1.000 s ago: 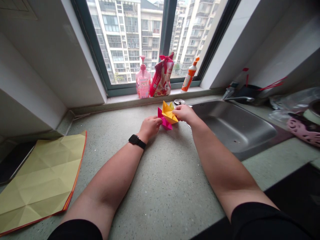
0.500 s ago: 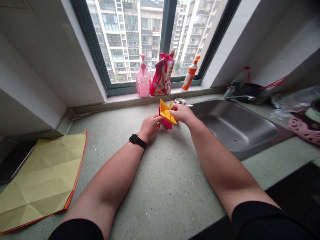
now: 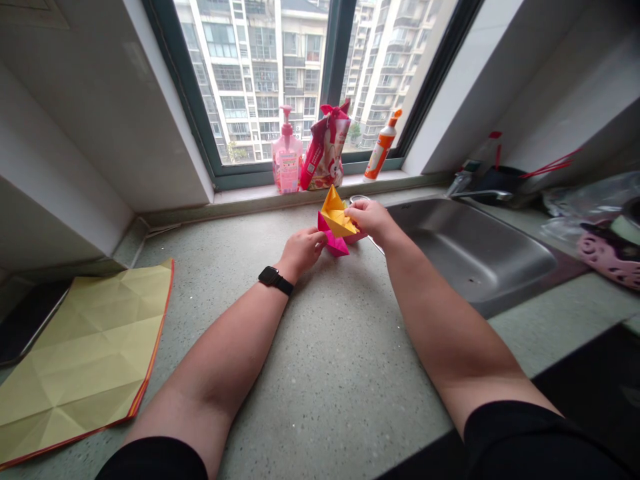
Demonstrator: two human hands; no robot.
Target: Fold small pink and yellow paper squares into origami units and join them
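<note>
Two bare hands hold one folded paper model [image 3: 337, 223], yellow over magenta, above a speckled stone countertop [image 3: 330, 393] beside a steel sink [image 3: 475, 257]: the curled left hand [image 3: 301, 252] grips the magenta side, the right hand [image 3: 369, 221] pinches the yellow. One creased yellow paper sheet [image 3: 83, 360] lies left.

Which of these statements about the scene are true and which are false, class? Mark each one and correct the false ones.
1. The left hand wears a black watch. True.
2. The right hand holds scissors. False: it grips the folded yellow-and-pink paper.
3. A creased yellow sheet lies on the speckled counter, left of the hands. True.
4. The pink pump bottle stands in the steel sink. False: it stands on the window sill.
</note>
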